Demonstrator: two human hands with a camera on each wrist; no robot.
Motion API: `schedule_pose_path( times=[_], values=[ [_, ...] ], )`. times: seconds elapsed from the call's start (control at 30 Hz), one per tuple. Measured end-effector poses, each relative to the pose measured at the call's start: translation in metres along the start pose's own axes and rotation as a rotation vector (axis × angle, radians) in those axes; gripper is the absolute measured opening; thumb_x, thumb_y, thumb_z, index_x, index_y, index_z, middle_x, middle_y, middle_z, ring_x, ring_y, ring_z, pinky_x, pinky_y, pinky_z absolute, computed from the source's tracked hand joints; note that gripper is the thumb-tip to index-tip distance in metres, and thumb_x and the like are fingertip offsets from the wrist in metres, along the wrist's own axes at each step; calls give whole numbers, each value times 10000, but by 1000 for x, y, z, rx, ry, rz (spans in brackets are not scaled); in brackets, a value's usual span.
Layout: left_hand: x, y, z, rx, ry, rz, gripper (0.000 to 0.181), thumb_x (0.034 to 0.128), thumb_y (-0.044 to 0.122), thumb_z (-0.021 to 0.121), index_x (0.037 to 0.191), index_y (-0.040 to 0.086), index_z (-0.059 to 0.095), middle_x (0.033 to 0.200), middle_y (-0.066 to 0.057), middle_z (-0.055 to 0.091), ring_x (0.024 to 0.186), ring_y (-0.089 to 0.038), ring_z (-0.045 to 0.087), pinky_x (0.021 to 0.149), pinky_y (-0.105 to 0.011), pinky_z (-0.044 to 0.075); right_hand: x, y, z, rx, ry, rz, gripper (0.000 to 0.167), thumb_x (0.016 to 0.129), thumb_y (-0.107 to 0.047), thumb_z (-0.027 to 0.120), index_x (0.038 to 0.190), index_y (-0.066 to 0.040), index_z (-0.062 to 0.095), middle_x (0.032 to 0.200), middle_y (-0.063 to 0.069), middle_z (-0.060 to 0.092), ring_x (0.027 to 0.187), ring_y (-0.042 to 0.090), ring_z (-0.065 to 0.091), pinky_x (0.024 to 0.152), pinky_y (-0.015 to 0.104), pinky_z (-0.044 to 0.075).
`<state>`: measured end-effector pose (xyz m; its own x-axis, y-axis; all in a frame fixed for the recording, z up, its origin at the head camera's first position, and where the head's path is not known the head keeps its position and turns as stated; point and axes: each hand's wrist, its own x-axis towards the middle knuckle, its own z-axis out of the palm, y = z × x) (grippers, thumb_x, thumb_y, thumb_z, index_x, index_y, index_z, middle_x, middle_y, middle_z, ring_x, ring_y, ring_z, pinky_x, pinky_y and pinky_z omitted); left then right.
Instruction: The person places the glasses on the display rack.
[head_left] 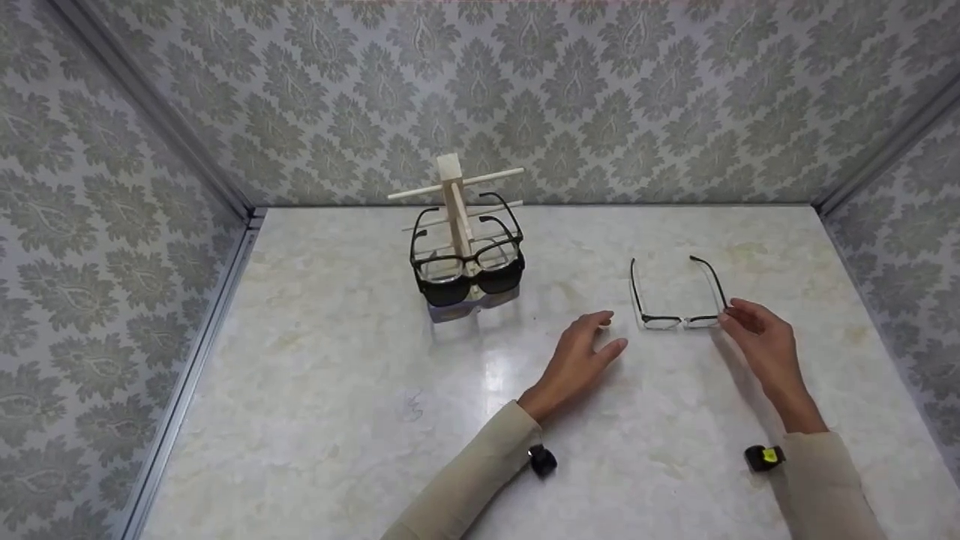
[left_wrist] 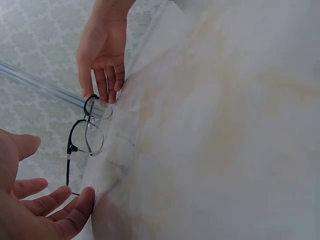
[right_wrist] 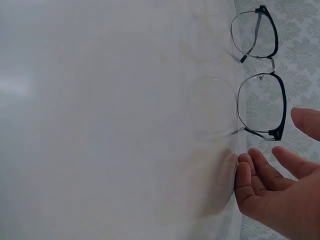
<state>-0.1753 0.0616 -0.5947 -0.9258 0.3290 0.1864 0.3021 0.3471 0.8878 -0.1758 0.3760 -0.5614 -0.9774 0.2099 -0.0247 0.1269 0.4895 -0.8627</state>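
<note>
A pair of eyeglasses point(head_left: 682, 322) with dark upper rims stands on the table at the right, temples unfolded toward the back wall. My right hand point(head_left: 765, 341) is at its right hinge. In the right wrist view, a gap shows between the thumb and fingers of that hand point(right_wrist: 280, 185), beside the eyeglasses point(right_wrist: 262, 102). My left hand point(head_left: 574, 360) is left of the eyeglasses, thumb and fingers spread apart and holding nothing. The left wrist view shows the left hand point(left_wrist: 42, 200) near one temple of the eyeglasses point(left_wrist: 86, 136), with the right hand point(left_wrist: 104, 55) beyond.
Left of centre, a wooden display stand point(head_left: 454, 199) with crossbars carries black-framed glasses point(head_left: 442, 268), dark sunglasses point(head_left: 448, 292) and a lower bluish pair point(head_left: 454, 311). The marbled table point(head_left: 337, 360) meets patterned walls point(head_left: 525, 90) at the back and sides. A metal rail point(head_left: 191, 382) edges its left.
</note>
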Motion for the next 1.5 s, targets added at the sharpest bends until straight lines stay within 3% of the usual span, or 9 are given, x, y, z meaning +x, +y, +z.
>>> schedule_pose_path(
  times=[0.1,0.17,0.2,0.53,0.73,0.87,0.97,1.37,1.5],
  values=[
    [6,-1,6,-1,-7,2,550,1123,356,674,1557,31,577,1449,-88,673,1308,-168,642,1106,-328,512,0,0,0,11,-14,-9,586,1111,-314,695,1572,25,569,1475,276,631,1098,-58,581,892,73,496],
    [7,12,3,-10,-29,-22,541,1124,309,677,1557,3,571,1465,-127,666,1320,-218,646,1117,-358,515,-1,-1,0,15,-18,-20,582,1111,-299,698,1568,38,568,1466,283,634,1087,-69,587,887,72,505],
    [10,8,7,7,-25,-17,528,1128,306,669,1553,7,576,1458,-112,671,1304,-208,652,1100,-358,523,-1,-1,0,17,-18,-25,579,1110,-291,699,1565,42,568,1461,282,637,1084,-70,591,887,73,508],
    [24,30,17,5,-50,-88,588,1123,281,681,1620,16,511,1440,-136,672,1285,-244,667,1080,-348,535,-3,1,-3,-3,-25,-33,578,1104,-272,715,1584,10,561,1435,259,664,1093,-73,600,903,72,492],
    [32,38,22,17,-67,-101,628,1115,275,702,1657,53,476,1436,-99,673,1281,-208,666,1063,-301,535,-5,2,-3,27,-1,-24,551,1099,-237,725,1565,19,579,1304,94,728,1058,-64,630,885,85,523],
    [36,37,25,31,-74,-86,608,1118,273,697,1645,48,492,1429,-82,678,1275,-196,661,1061,-299,530,-5,2,0,87,19,-27,514,1096,-205,726,1526,50,602,1175,-67,726,1021,-32,663,860,126,564],
    [38,35,26,29,-76,-82,595,1120,265,694,1640,51,501,1437,-100,678,1259,-197,666,1048,-298,536,-4,1,3,104,29,-18,499,1099,-205,721,1521,39,613,1137,-96,726,997,-15,681,844,150,580],
    [49,11,32,110,-38,5,435,1117,240,673,1487,10,674,1387,-70,720,1186,-135,672,1045,-327,542,-6,-2,13,105,15,-17,452,1103,-195,715,1505,1,653,1225,92,752,995,22,700,829,167,591],
    [45,18,25,66,-36,17,440,1119,219,675,1483,-28,665,1388,-135,718,1197,-164,680,1052,-315,547,-8,-5,13,90,3,-35,437,1106,-197,710,1490,6,665,1238,122,737,1000,12,697,837,173,595]
  ],
)
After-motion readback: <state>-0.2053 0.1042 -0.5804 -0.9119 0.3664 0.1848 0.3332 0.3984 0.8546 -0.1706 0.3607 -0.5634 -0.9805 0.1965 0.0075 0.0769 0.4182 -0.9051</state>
